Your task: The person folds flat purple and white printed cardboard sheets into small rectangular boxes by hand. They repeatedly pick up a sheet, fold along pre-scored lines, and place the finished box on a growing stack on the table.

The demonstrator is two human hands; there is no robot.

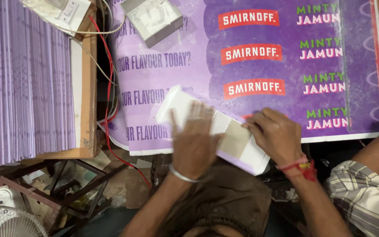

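A tall stack of lilac flat card sheets [25, 83] stands on a wooden board at the left edge of the table, with a white switch box [62, 11] and red and white wires [107, 87] trailing down beside it. The stack looks packed and leans on nothing; a knock from an elbow could fan it off the board, and the loose wires could snag a sleeve.

Near the far edge an open white card tray [152, 19] lies on the glossy purple printed sheet [251, 66] that covers the table.

At the near edge, the flat white and lilac folded card carton [237, 140] lies tilted, part of it overhanging the table towards the person's lap. The left hand [194, 140] lies spread flat on its left half, fingers open, pressing down rather than gripping; it is blurred, so it is in motion. The right hand [275, 136] pins the right end, its grip curled over the edge, though I cannot tell if fingers reach under it.

The slick sheet gives little hold, so a hard press could make the carton skid or crease off its fold line. The overhanging corner could bend or tip off.

Another person's forearm in a checked sleeve [365, 193] is just beside the right hand and could jog it.
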